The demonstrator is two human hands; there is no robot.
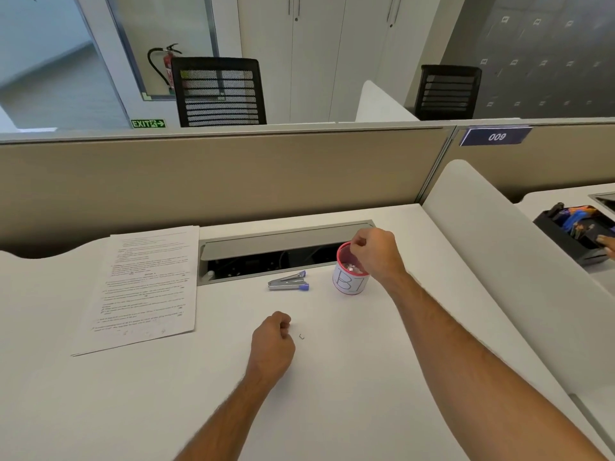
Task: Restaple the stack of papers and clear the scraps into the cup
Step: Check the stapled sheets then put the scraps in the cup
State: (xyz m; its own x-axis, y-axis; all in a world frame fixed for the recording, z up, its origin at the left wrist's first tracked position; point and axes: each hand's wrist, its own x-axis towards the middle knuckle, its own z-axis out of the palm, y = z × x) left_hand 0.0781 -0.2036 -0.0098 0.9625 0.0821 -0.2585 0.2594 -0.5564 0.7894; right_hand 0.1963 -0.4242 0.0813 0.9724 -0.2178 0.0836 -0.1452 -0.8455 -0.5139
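Observation:
The stack of printed papers (146,287) lies flat on the white desk at the left. A small silver stapler with blue ends (289,283) sits in the middle, near the cable tray. To its right stands a pink-rimmed cup (349,281) with a white label and small scraps inside. My right hand (374,252) hovers over the cup's mouth, fingers curled with the tips pinched together; whether they hold anything is hidden. My left hand (273,344) rests on the desk in a loose fist. A bent staple (301,336) lies just right of it.
An open cable tray (283,254) runs along the desk's back edge under a beige partition (233,174). A white divider (499,247) bounds the right side. Beyond it sits a black organizer (575,227) and another person's hand (607,244).

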